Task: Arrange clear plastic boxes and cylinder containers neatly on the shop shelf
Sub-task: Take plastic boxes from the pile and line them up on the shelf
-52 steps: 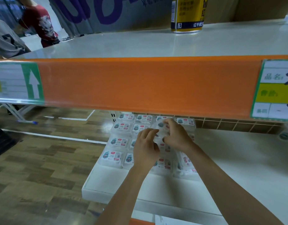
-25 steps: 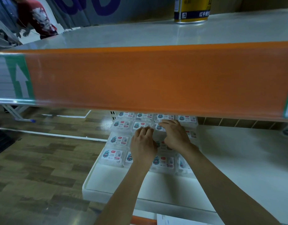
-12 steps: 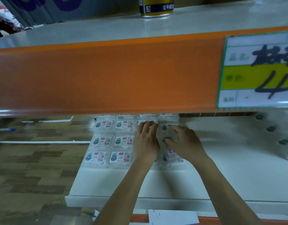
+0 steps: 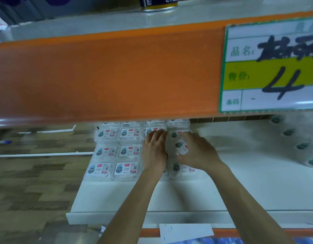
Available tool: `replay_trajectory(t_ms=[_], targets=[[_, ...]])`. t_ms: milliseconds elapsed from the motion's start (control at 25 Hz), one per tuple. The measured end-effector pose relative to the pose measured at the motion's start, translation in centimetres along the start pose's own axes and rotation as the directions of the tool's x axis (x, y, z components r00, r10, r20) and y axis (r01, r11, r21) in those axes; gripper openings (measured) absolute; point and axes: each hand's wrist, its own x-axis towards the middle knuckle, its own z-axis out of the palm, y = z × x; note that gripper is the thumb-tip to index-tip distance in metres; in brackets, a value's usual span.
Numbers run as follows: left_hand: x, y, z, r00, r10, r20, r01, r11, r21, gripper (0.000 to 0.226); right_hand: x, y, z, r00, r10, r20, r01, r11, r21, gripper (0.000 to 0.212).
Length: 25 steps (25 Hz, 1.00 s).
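Boxes (image 4: pixel 129 150), clear, labelled: rows at the left end of the shelf (image 4: pixel 240 173). Step in hand: seating one more box (image 4: pixel 180 146) in the right-most row. Your right hand (image 4: pixel 198 154) grips it, tilted; your left hand (image 4: pixel 155 151) rests flat on the next row, no longer sharing the hold as earlier. Next: lower it level, flush with neighbours.

You've got clear, shiny plastic boxes (image 4: pixel 99 177) and a cylinder container (image 4: pixel 181 147) with paper labels (image 4: pixel 129 150) on a smooth, glossy white shelf (image 4: pixel 249 182). Orange edge strip (image 4: pixel 108 73) looks glossy too, price card (image 4: pixel 272 67) is paper, can (image 4: pixel 158 4) is shiny metal, floor (image 4: pixel 37 182) is matt wood-look planks
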Motion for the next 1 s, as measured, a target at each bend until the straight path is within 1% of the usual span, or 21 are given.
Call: replay_trajectory(t_ms=[40,160,320,440,640,760,840,1000], targets=[[-0.1,-0.1,0.0,1.000,-0.007,0.011,0.007,1.000,-0.005,0.049,0.4,0.2,-0.2,1.000,-0.017,-0.017,0.017,1.000,-0.001,0.061],[-0.2,-0.1,0.2,0.999,-0.017,0.037,0.017,1.000,-0.009,0.052,2.1,0.7,-0.6,0.994,-0.088,-0.066,0.091,0.995,0.049,0.063],[-0.1,0.1,-0.1,0.998,-0.027,0.062,0.029,0.999,-0.021,0.050,3.8,0.8,-0.1,0.978,-0.202,-0.056,0.205,0.977,0.062,0.060],[-0.2,0.0,-0.2,0.997,-0.026,0.079,0.028,0.999,-0.019,0.049,4.4,0.8,0.6,0.963,-0.247,-0.103,0.254,0.965,0.058,0.056],[-0.1,0.0,-0.2,0.997,-0.030,0.066,0.031,1.000,-0.001,0.053,4.7,0.2,1.3,0.950,-0.248,-0.190,0.252,0.968,-0.005,0.058],[-0.1,0.0,-0.3,0.998,-0.026,0.065,0.026,1.000,0.001,0.046,4.7,0.1,1.8,0.945,-0.231,-0.229,0.236,0.972,-0.007,0.057],[-0.1,0.2,-0.5,0.995,-0.031,0.090,0.032,0.999,-0.019,0.041,4.6,0.1,2.0,0.945,-0.227,-0.234,0.235,0.972,0.003,0.058],[-0.1,0.3,-1.1,0.992,0.008,0.125,-0.007,1.000,-0.008,0.045,3.8,0.0,2.3,0.940,-0.216,-0.264,0.224,0.975,0.000,0.059]])
